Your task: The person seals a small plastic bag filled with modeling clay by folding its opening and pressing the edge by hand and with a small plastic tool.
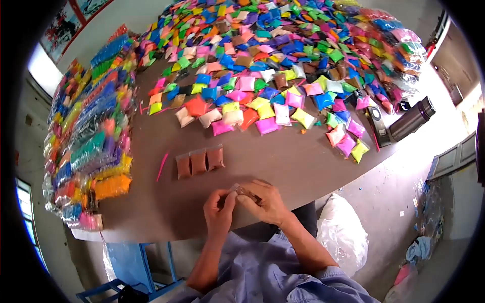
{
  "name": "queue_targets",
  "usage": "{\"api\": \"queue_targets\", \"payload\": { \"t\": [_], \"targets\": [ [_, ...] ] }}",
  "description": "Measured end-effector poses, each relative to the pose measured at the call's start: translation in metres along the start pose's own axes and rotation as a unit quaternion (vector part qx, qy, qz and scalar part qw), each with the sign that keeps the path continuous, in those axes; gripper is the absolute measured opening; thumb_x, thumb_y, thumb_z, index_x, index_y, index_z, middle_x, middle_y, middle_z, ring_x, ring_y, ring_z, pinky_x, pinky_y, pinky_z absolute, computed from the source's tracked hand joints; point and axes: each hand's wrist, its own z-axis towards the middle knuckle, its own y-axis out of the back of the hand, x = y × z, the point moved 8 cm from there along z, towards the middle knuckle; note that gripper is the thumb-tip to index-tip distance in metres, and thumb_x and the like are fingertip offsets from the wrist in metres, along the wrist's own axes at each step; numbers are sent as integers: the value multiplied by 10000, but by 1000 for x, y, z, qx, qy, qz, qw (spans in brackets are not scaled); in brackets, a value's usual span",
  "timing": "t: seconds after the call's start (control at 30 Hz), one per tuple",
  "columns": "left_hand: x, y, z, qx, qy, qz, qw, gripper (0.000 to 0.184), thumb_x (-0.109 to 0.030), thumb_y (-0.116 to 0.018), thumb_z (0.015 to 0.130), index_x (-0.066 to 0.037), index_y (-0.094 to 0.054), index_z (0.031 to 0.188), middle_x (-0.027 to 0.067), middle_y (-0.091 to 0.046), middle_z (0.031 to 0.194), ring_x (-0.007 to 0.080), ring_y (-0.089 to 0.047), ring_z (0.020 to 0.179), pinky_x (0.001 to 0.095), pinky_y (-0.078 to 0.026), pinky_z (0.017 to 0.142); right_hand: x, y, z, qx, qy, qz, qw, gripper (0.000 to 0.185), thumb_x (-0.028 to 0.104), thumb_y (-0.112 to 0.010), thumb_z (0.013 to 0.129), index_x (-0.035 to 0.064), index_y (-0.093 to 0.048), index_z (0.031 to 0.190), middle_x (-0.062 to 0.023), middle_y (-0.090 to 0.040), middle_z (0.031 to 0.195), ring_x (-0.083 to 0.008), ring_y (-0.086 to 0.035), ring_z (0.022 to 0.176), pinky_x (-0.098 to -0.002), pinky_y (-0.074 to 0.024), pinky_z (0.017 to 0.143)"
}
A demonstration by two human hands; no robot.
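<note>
Directions taken from the hands; 12 o'clock is straight ahead.

Nearest: blue-grey shirt (273, 272) at 6 o'clock. A blue chair (129, 262) stands at 8 o'clock; a white sack (343, 235) rests on the floor (382, 202) at 4 o'clock.

Both hands are at the near edge of the tabletop (151, 212), close together, with a small brownish packet (246, 192) between them. Left hand (220, 204): thumb and forefinger pinched on the packet's clear end. Right hand (263, 203): fingers curled over the other end and clamped on it. The packet is partly hidden by the fingers; whether it is sealed cannot be told.

At 10 to 11 o'clock, three brown packets (198, 162) lie side by side in a row, edges meeting. Beyond their left end, at 10 o'clock, a thin pink strip (162, 166) lies apart from them.

Between 9 and 10 o'clock: a long stack of bagged packets (93, 139) in mixed colours, an orange one at its near end. At 2 o'clock, a grey bottle (411, 120) with a black device (377, 125) just beside it.

At 12 o'clock, a broad heap of loose packets (268, 65), many colours, thinning toward the hands. More clear bags (401, 45) are banked between 1 and 2 o'clock. Farthest, a red-framed picture (60, 30) between 10 and 11 o'clock.
</note>
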Motion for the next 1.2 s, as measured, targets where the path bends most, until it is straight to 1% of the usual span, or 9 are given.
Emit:
{"api": "queue_targets", "payload": {
  "t": [0.17,0.27,0.33,0.47,0.73,0.87,0.97,1.03,1.2],
  "targets": [
    [-12,-6,0,19,44,-72,996,145,-97,-710,997,30,-730,1064,0,-709,928,53,-604,846,226,-500,778,-9,-3,-2,15,-2,41,999,301,76,-718,929,9,-720,1222,-120,-642,877,-236,-627,791,-361,-504,695],
    [-7,-1,1,26,23,-21,999,158,-96,-701,1003,41,-731,1073,12,-719,937,63,-619,858,231,-509,803,1,-4,-1,-2,74,8,997,347,35,-718,924,6,-692,1269,-132,-657,898,-235,-644,789,-359,-519,710],
    [-5,-2,0,22,35,-39,998,153,-92,-693,1006,41,-731,1070,17,-722,936,70,-624,856,236,-513,806,-4,-5,-1,10,1,45,999,414,106,-739,933,39,-650,1332,-155,-700,916,-338,-702,814,-407,-555,733],
    [-4,-1,1,7,28,-62,998,137,-77,-671,1015,39,-729,1059,35,-732,929,90,-644,851,252,-529,805,2,-2,-1,52,-50,-16,997,440,152,-742,933,47,-622,1343,-146,-695,875,-337,-704,810,-411,-557,734],
    [-17,1,0,-6,42,-80,996,122,-72,-678,1008,34,-723,1047,43,-744,935,103,-659,848,252,-535,790,-5,-1,-1,2,-13,12,1000,153,180,-730,917,40,-713,977,-163,-693,880,-391,-672,804,-447,-538,708],
    [-13,1,6,35,39,-28,998,109,-86,-703,996,19,-734,990,23,-735,906,75,-641,841,240,-523,773,-1,-5,0,17,25,8,1000,160,185,-745,897,41,-716,961,-168,-685,852,-395,-673,786,-453,-538,693],
    [-15,2,7,21,28,7,999,122,-111,-728,982,7,-735,948,-10,-712,861,50,-612,827,236,-511,757,-6,-13,-2,65,-24,-35,997,169,196,-760,882,39,-724,936,-165,-689,825,-378,-687,755,-441,-551,688],
    [-3,5,7,18,32,7,999,140,-139,-742,976,0,-740,964,-18,-713,861,48,-615,832,242,-516,750,2,-7,-1,11,-16,-49,999,159,150,-770,861,8,-726,919,-149,-689,822,-305,-685,742,-398,-542,680],
    [-7,4,5,17,38,-1,999,184,-187,-744,995,-4,-754,1010,-20,-714,871,42,-616,850,239,-518,763,3,-8,0,12,-23,-35,999,150,122,-763,881,1,-744,967,-155,-716,843,-273,-703,724,-373,-558,683]
  ]
}}
